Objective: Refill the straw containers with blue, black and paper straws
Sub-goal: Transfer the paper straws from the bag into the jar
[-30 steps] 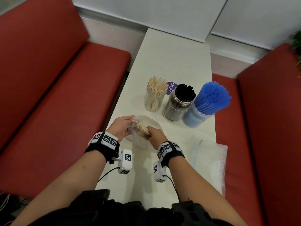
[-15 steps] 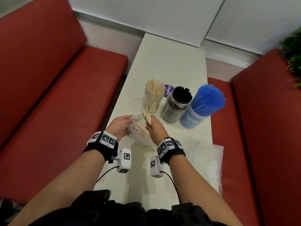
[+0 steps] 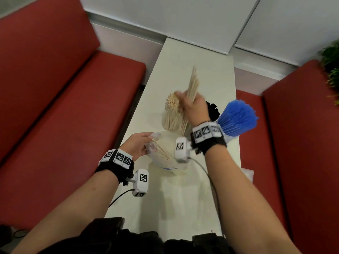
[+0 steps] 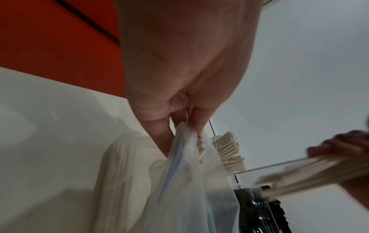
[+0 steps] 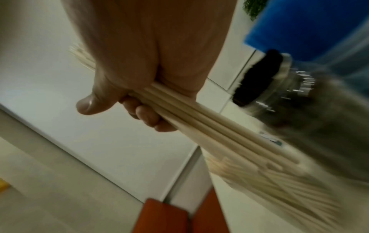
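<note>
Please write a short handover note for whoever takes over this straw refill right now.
Right hand: grips a bundle of paper straws, raised over the paper straw jar.
Left hand: pinches open the plastic bag, which lies on the table with a few paper straws left inside.
Black straw jar and blue straw jar look full.
Done: bundle is out of the bag.
Left: drop the bundle into the paper straw jar, then probably the bag's remaining straws.
</note>
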A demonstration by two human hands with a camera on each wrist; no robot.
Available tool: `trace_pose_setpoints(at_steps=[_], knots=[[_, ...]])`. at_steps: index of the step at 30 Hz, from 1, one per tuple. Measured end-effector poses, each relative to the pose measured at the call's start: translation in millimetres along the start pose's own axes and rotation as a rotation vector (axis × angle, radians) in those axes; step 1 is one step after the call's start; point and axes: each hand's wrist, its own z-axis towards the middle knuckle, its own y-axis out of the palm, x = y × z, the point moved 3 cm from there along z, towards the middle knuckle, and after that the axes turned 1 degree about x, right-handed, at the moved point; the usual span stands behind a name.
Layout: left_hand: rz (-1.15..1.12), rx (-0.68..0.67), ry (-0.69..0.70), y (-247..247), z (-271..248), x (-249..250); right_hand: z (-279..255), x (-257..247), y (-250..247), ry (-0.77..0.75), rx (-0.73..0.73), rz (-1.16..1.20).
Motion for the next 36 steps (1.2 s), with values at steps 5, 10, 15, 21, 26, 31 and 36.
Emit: trace_pose_setpoints(at_steps=[5, 10, 15, 21, 26, 31, 36], knots=[[-0.006, -0.011, 0.001, -1.3, 6.9, 4.2, 59.0, -81.0, -32.2, -0.283, 0.228, 0.123], [-0.028, -0.003, -0.015, -6.5, 15.4, 5.2, 88.5, -59.4, -24.8, -0.205, 0.297, 0.149], [-0.048, 0.009, -0.025, -13.7, 25.2, 4.1, 89.4, -1.6, -3.2, -0.051, 0.308, 0.173], [-0.053, 0.01, -0.036, -16.8, 32.8, 2.2, 90.1, 43.9, 18.7, 0.063, 0.286, 0.155], [-0.05, 0.007, -0.04, -16.7, 34.9, 3.9, 88.1, 58.0, 24.8, 0.111, 0.281, 0.125], [-0.048, 0.007, -0.052, -15.3, 35.3, 3.2, 97.8, 35.1, 25.1, -0.051, 0.253, 0.133], [-0.063, 0.017, -0.055, -14.6, 35.0, 1.6, 106.4, 33.8, 32.7, -0.259, 0.157, -0.271]])
